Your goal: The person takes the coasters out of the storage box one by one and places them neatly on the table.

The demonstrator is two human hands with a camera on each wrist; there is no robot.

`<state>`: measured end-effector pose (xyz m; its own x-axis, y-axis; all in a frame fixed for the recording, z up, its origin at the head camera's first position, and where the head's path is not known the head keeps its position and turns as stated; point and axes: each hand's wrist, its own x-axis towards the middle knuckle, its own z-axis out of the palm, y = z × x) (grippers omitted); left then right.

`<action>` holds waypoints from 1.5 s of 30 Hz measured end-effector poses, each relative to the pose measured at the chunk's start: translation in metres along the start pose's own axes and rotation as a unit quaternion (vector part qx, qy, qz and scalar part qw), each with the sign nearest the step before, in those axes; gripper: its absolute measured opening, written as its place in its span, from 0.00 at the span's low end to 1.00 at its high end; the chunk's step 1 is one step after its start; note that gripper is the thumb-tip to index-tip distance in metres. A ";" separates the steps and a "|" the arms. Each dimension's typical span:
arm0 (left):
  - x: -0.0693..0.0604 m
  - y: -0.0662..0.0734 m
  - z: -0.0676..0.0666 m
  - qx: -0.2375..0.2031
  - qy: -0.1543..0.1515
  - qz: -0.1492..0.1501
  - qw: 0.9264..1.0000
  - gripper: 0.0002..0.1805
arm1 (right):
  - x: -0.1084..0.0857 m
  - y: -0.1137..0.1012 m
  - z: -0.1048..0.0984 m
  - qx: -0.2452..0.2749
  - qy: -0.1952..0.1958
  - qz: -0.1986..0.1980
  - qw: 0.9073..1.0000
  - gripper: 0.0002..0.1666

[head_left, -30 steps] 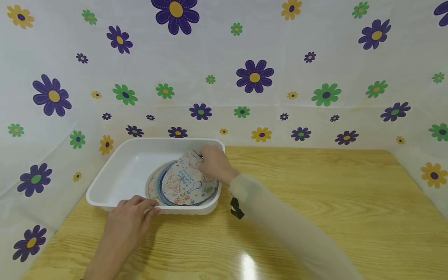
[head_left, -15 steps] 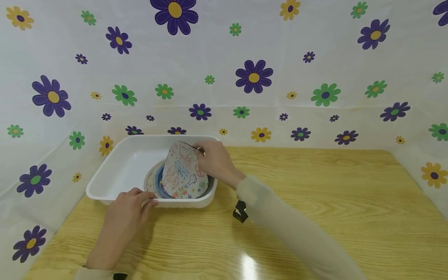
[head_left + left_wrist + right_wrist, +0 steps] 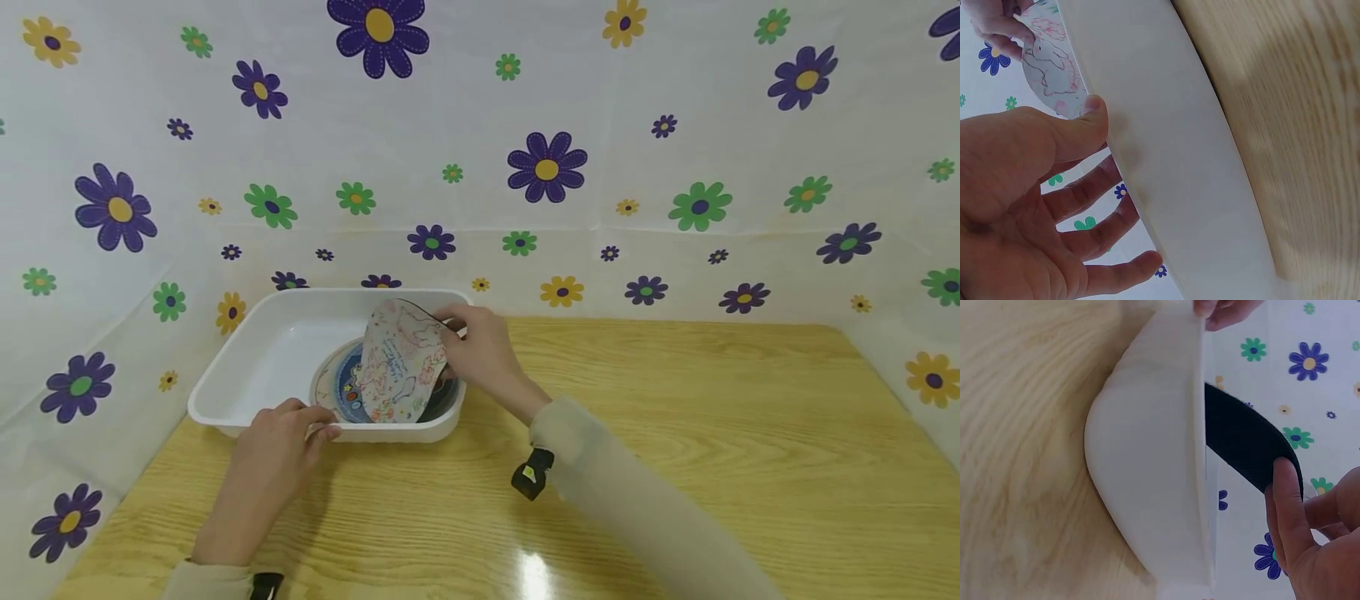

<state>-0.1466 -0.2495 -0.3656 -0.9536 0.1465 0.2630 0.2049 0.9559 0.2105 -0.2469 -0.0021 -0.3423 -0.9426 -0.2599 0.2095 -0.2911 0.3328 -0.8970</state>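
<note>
My right hand [image 3: 486, 348] pinches the edge of a round mat [image 3: 401, 354] with pale, colourful drawings. The mat is raised and tilted over the right end of a white plastic tub [image 3: 262, 333]. Its black underside shows in the right wrist view, where the thumb of my right hand [image 3: 1310, 531] presses on that dark face. Beneath it in the tub lie a blue-patterned mat [image 3: 347, 387] and a beige-edged one [image 3: 322, 392], both partly covered. My left hand [image 3: 272, 446] holds the tub's near rim; the left wrist view shows its thumb and fingertips at that edge.
The tub stands at the left back of a wood-grain table [image 3: 660, 433], close to a white flowered cloth [image 3: 480, 125] at the back and left side. A black wrist device [image 3: 532, 473] is by the right sleeve.
The mat in my right hand has risen and tilted, showing more of the blue mat below. My right hand has shifted slightly right; my left hand stays on the rim. The tub has shifted slightly.
</note>
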 end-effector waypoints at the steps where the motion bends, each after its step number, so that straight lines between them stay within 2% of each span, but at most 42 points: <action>1: 0.000 0.000 0.000 0.000 0.001 0.000 1.000 0.06 | -0.002 0.001 -0.001 0.019 0.006 0.012 1.000 0.18; 6: -0.001 0.000 0.001 0.006 0.005 -0.002 1.000 0.05 | -0.012 0.008 -0.009 0.106 0.034 0.079 0.991 0.18; 12: -0.002 -0.001 0.002 0.008 0.014 0.001 1.000 0.04 | -0.020 0.016 -0.019 0.203 0.072 0.154 0.964 0.18; 17: -0.002 -0.001 0.003 0.009 0.017 0.003 1.000 0.05 | -0.025 0.022 -0.029 0.246 0.103 0.184 0.946 0.18; 22: 0.000 0.000 0.004 0.010 0.020 0.004 1.000 0.05 | -0.030 0.029 -0.037 0.276 0.119 0.189 0.935 0.18; 28: 0.001 0.001 0.002 0.012 0.007 -0.008 1.000 0.06 | -0.038 0.032 -0.048 0.291 0.119 0.192 0.930 0.19; 34: 0.000 0.000 -0.001 -0.011 0.003 -0.016 1.000 0.06 | -0.046 0.034 -0.060 0.287 0.123 0.199 0.929 0.20; 38: 0.000 -0.002 -0.004 -0.018 0.001 -0.013 1.000 0.05 | -0.050 0.034 -0.069 0.290 0.127 0.204 0.926 0.20; 45: 0.002 -0.003 0.001 -0.029 0.003 0.005 1.000 0.05 | -0.062 0.043 -0.095 0.291 0.142 0.223 0.920 0.21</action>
<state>-0.1498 -0.2520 -0.3665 -0.9504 0.1536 0.2704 0.2263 0.9381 0.2623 -0.2162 0.1143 -0.3573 -0.9760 0.0586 -0.2099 0.1931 -0.2143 -0.9575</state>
